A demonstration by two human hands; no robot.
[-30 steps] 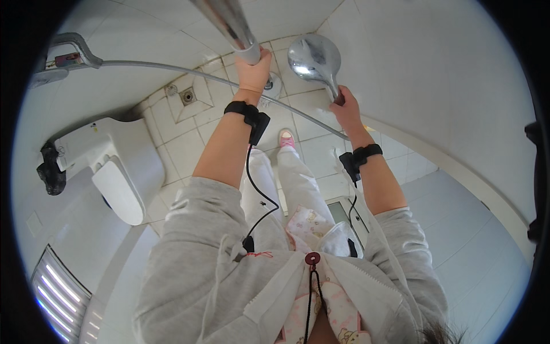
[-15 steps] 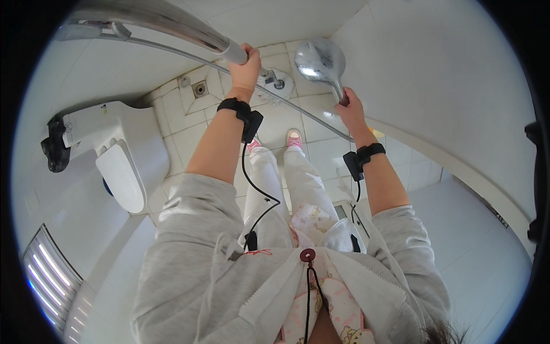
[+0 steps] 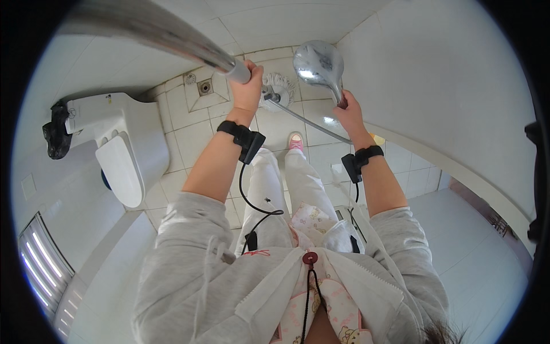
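Note:
My left hand is closed around the long metal handle of a mop, near the grey sleeve at its lower end. Below that hand, the mop's round head with white strands rests on the tiled floor. In my right hand is a chrome shower head, gripped by its handle and held out ahead of me, to the right of the mop. A grey shower hose slants from beside the mop head towards my right wrist; the mop handle or my hand hides its further part.
A white toilet stands at the left, with a black plastic bag on its tank. Ahead of it is a square floor drain. A white partition rises on the right. My pink shoe shows on the tiles.
My left hand and the mop handle have shifted slightly right and nearer. The hose, visible left of my hand before, is now hidden there. The shower head has hardly moved.

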